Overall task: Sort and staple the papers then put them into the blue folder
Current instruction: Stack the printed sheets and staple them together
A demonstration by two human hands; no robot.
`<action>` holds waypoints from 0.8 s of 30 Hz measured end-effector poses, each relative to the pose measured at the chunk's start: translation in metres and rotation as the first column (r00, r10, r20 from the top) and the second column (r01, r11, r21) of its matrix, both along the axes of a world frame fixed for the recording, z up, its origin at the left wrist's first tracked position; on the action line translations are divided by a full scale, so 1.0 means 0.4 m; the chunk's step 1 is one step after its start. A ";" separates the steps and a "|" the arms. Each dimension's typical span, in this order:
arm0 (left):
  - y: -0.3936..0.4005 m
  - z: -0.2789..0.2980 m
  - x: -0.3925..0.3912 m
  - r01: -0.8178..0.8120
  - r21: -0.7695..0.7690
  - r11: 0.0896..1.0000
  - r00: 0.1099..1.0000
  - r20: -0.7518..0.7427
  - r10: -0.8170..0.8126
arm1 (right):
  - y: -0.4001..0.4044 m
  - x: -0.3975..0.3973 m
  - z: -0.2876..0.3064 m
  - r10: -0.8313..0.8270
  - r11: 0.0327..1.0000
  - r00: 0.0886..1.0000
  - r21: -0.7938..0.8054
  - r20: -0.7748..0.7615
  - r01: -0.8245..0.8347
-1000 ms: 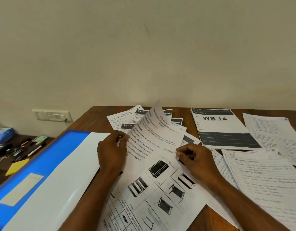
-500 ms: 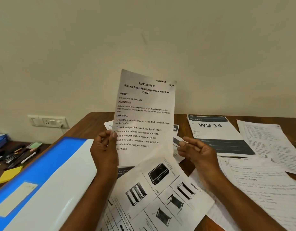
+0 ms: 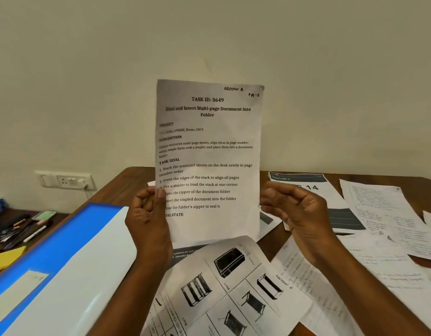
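While a thin white printed sheet [image 3: 209, 161] headed "TASK ID: 3649" was held upright above the table [image 3: 134, 180], its lower left edge was pinched between the thumb and fingers of the left hand [image 3: 149, 221]. The paper looked slightly crumpled and shaded along its left margin, and "SECTION 1" was handwritten near its top right corner. The right hand [image 3: 299, 214] was seen at the sheet's 4 o'clock edge, fingers loosely curled and parted; whether it touched the paper could not be told. At 6 o'clock, a flat page of black furniture drawings [image 3: 233, 287] in a ruled grid, marked "SECTION 6", was spread on the dark brown wooden surface. At 8 o'clock lay the blue folder [image 3: 47, 253], smooth and glossy, with a pale rectangular label and a broad white panel beside it. At 3 o'clock a booklet [image 3: 335, 202] with dark grey bands was lying, and handwritten pages [image 3: 384, 221] were scattered past it. At 9 o'clock, on a lower surface, pens [image 3: 20, 231] and a yellow sticky pad [image 3: 8, 258] were gathered, and a white wall socket [image 3: 66, 180] was mounted above them.
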State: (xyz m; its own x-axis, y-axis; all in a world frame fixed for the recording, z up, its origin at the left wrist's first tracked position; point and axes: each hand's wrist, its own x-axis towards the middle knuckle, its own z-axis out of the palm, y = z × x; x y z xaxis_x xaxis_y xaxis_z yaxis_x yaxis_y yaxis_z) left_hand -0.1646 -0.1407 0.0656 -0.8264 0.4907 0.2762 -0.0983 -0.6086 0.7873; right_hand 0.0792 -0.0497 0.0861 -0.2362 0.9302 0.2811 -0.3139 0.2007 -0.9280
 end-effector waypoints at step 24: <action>-0.001 -0.089 0.090 0.593 -0.480 0.647 0.702 -0.085 -0.707 | 0.126 0.150 -0.004 0.157 0.937 0.976 -0.334 0.148 -0.100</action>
